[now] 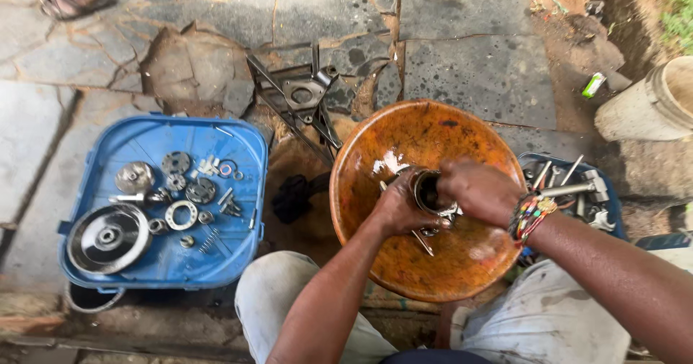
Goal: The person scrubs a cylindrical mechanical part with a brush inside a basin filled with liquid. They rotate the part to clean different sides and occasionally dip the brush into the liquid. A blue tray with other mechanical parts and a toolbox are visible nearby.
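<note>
the person's left hand (398,209) is wrapped around the side of a metal cylinder part (426,189), fingers closed on it, holding it over the middle of a round orange-brown basin (404,129) that sits between the person's knees. the right hand (480,189), with a beaded bracelet (529,215) at the wrist, is pressed over the open end of the same part, fingers curled down against its rim; whether it holds anything small underneath cannot be told. a thin metal rod (422,241) lies in the basin just below the hands. to the left, a blue plastic tray (238,245) holds a large disc-shaped pulley (108,238), gears, washers, a spring and small screws. at the right, a second blue tray (530,162) carries metal tools. a black metal bracket (299,97) rests on the cracked stone paving above the basin.
</note>
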